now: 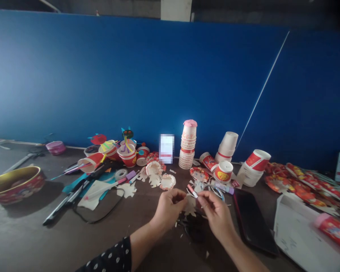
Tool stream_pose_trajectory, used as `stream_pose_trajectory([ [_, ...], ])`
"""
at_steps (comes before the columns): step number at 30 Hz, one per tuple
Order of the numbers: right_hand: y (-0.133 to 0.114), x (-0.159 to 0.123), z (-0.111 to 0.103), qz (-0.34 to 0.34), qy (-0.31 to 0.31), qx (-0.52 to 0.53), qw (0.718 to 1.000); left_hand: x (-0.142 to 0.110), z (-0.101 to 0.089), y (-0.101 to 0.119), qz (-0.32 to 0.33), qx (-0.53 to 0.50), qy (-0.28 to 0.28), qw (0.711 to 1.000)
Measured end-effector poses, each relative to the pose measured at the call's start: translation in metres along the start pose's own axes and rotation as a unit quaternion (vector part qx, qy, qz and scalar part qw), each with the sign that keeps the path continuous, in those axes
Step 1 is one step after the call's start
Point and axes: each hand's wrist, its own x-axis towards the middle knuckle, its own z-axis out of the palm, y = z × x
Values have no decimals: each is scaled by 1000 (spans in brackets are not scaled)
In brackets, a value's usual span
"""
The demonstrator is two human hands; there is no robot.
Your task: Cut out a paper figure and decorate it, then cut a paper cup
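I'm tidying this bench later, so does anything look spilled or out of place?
Small paper offcuts are scattered on the tabletop, and a red-and-white paper cup lies tipped on its side among the pens, unlike the upright stacks.

Matt paper cutout (190, 207), smooth dark tabletop (25, 211)

One head-worn camera looks forward and down over the person's hands (168, 209), close above the cluttered table (25, 234) — and seems to take in the blue wall (158, 75) beyond, its far corners dim.

Black phone (253, 223) beside right hand (217, 216), paper cups (187, 145) ahead
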Motion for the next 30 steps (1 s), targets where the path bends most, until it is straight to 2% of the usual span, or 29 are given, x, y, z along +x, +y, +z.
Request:
stream_pose_trajectory([
  [2,6,7,-12,9,45,-54,998,1,0,-1,-3,-9,15,1000],
  [4,13,13,-23,-1,55,-160,986,1,1,-1,-16,-25,12,999],
  [9,18,17,-31,-14,8,-221,975,0,3,1,-45,-56,17,997],
  [13,7,13,-29,-25,-15,-264,964,1,2,-3,-54,-69,37,996],
  [17,1,9,-25,-20,-65,-320,945,2,2,-5,-54,-68,40,995],
  [19,3,7,-21,-18,-62,-355,933,1,2,-4,-54,-65,41,996],
  [25,10,6,-16,-11,-38,-358,933,0,2,-1,-59,-53,40,996],
  [30,10,9,-18,-4,-27,-307,951,1,2,-6,-46,-51,42,997],
])
